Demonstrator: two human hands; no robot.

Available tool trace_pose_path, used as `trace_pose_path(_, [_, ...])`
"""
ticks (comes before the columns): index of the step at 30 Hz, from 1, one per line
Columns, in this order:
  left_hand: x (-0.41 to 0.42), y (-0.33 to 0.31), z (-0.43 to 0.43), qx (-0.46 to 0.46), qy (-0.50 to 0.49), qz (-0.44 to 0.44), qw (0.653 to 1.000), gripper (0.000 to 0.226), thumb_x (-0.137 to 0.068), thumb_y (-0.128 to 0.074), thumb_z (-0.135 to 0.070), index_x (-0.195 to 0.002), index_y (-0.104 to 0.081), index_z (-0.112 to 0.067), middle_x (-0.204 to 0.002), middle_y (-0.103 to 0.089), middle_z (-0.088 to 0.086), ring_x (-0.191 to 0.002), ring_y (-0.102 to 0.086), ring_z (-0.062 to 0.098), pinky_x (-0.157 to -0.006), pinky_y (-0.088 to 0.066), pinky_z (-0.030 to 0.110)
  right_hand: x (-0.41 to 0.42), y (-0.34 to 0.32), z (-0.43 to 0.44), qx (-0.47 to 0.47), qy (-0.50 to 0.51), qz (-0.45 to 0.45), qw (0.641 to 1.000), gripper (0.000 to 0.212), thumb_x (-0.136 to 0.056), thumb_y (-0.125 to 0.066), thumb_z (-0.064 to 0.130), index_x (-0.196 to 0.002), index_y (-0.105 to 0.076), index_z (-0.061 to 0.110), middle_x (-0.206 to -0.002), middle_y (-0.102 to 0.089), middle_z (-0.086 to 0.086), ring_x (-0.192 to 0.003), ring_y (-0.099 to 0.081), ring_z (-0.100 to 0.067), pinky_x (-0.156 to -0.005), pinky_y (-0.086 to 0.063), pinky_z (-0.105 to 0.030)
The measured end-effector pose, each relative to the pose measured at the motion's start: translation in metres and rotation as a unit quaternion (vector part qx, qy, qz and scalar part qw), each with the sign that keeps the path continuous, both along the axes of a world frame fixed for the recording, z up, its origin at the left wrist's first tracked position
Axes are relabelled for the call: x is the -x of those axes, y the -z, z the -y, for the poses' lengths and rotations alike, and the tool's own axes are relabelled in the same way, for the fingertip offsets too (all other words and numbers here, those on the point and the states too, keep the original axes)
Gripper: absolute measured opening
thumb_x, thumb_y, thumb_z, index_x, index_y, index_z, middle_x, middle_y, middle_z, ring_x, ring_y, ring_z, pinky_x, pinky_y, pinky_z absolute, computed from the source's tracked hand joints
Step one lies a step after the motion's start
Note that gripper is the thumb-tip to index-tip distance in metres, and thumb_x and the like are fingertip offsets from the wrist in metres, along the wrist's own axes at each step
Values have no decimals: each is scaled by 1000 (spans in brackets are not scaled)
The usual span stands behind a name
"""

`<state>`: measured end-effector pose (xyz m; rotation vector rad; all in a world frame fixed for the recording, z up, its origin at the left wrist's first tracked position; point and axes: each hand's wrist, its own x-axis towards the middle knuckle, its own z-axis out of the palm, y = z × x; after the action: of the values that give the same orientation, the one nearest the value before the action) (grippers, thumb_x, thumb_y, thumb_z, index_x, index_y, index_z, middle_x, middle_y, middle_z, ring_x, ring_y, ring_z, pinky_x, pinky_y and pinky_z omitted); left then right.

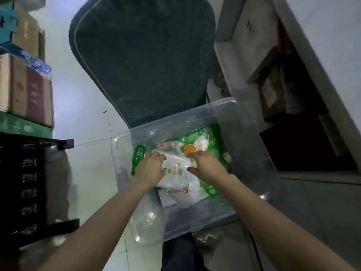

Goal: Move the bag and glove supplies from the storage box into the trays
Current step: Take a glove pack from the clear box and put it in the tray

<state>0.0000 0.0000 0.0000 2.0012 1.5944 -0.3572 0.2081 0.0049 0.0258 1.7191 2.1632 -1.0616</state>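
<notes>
Pale tiled floor [86, 106], dark chair back [144, 55].

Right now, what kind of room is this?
Probably a storeroom or stock corner. Cardboard boxes are stacked on the left, a black crate sits below them, and both hands reach into a clear plastic storage box holding green and white packets.

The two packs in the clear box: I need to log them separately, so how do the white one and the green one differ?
The white pack is mostly white and lies on top, under both hands; the green pack is bright green with an orange round sticker, lies farther back and is partly covered. Both are plastic-wrapped, inside the storage box.
</notes>
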Motion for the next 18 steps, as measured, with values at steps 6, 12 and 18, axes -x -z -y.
trace_pose_path(6, [-1,51,-27,5,74,-76,994,70,-85,-61,-36,-145,-28,-20,-152,-31,7,-141,-23,30,-117,-19,45,26,66,-17,42,-12,20,999,65,-86,-64,37,-141,-37,17,-142,-44,-11,-128,-42,-32,-101,-41,-41])
trace_pose_path(12, [5,64,-29,8,113,-108,988,71,-81,-65,-41,-141,-33,-19,-138,-40,8,-129,-35,29,-115,-18,46,43,98,-17,63,-21,25,997,80,-85,-63,41,-148,-23,14,-152,-33,-11,-135,-34,-31,-108,-33,-42])
trace_pose_path(18, [5,61,-28,34,132,-73,988,55,-73,-68,-48,-118,-52,-20,-121,-43,4,-116,-40,25,-111,-26,39,35,97,-8,85,3,12,996,52,-82,-67,32,-129,-50,18,-133,-42,-14,-125,-39,-33,-103,-36,-41])
